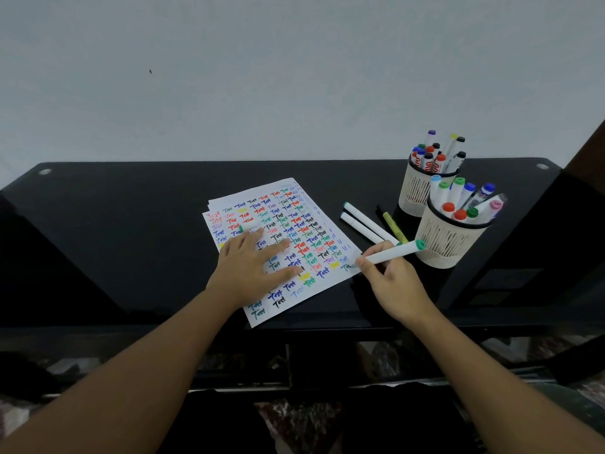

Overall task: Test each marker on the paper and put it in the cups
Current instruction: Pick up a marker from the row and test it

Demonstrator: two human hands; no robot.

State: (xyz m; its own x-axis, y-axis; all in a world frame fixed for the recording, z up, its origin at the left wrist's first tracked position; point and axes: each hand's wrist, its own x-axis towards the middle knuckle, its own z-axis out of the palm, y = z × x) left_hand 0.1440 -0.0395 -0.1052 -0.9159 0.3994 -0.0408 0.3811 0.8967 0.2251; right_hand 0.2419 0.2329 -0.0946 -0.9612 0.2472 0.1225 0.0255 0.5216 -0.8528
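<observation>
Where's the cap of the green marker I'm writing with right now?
The green cap lies on the paper just beyond the fingertips of the left hand, which rests flat on the sheet, left of the right hand holding the marker.

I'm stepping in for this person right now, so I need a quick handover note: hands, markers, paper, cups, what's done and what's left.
Left hand: flat on the paper, a marker cap at its fingertips.
Right hand: grips a green-ended marker, tip at the paper's right edge.
Done: many markers stand in the near cup and far cup; the paper is full of test words.
Left: finish this one, cap it, cup it; then the two white markers and the yellow marker on the table.
</observation>
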